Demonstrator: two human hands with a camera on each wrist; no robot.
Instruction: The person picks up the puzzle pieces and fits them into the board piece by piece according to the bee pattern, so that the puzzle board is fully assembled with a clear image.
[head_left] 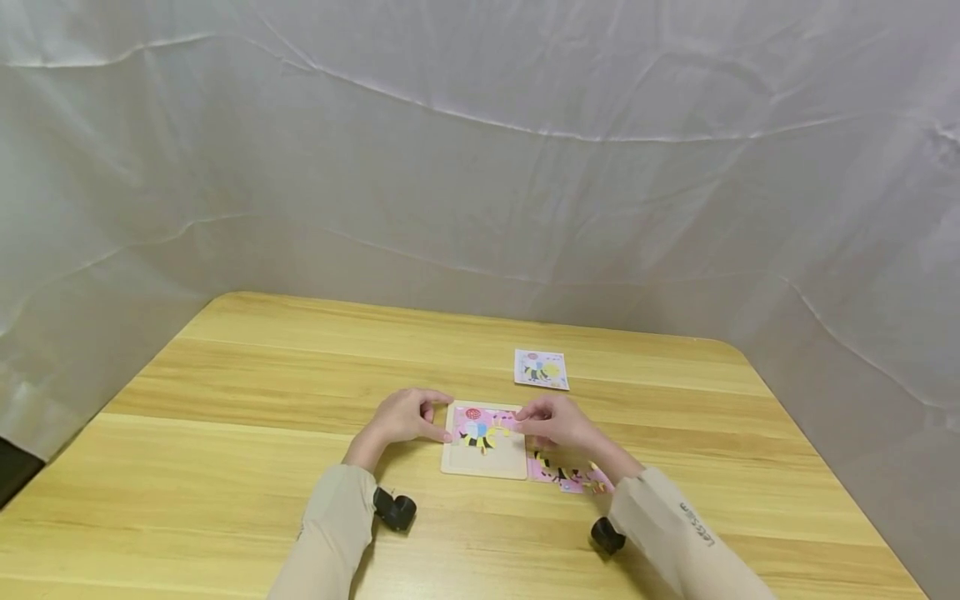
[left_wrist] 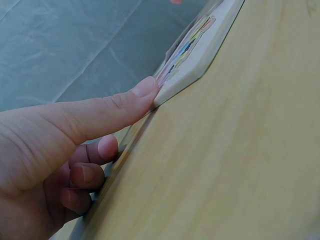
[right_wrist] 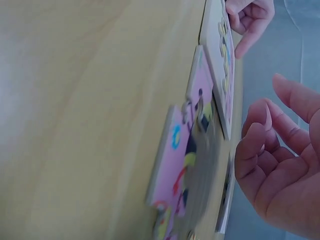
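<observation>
L hand [head_left: 405,417] thumb touching puzzle tray [head_left: 483,461] edge, R hand [head_left: 551,423] fingers loosely curled over tray, loose pieces [head_left: 566,477] beside

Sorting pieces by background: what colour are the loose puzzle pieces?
Pink, with black and yellow markings; the loose puzzle pieces show best in the head view.

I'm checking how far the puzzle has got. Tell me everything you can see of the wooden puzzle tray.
The pale wooden puzzle tray is a square board with a raised rim, lying flat on the light wooden table. Pink pieces with a bee picture fill its far part; the near part is bare wood. The left hand touches its left edge with the thumb; the right hand rests at its far right corner.
</observation>
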